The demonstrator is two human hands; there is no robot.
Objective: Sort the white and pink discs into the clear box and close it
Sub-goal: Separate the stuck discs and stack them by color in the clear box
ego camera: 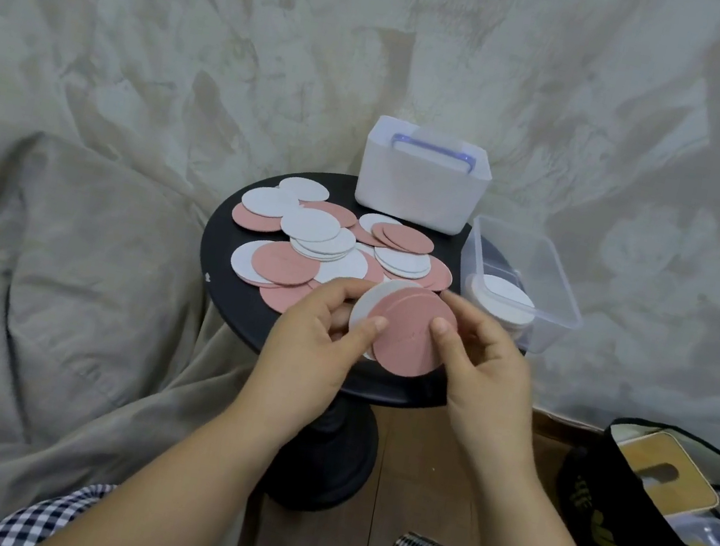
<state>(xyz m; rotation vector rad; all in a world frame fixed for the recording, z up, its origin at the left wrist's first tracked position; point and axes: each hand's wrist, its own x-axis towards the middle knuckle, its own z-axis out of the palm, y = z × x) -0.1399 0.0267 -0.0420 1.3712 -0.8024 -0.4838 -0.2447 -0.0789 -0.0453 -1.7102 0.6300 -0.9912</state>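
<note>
While both hands' fingers (375, 323) grip discs (409, 334) | black round table (238, 299) | draped cloth backdrop (148, 43)

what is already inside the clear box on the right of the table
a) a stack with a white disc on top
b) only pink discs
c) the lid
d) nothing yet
a: the clear box at the right edge of the round black table holds a stack whose top disc is white, while both hands, left and right, hold more discs in front of it.
</note>
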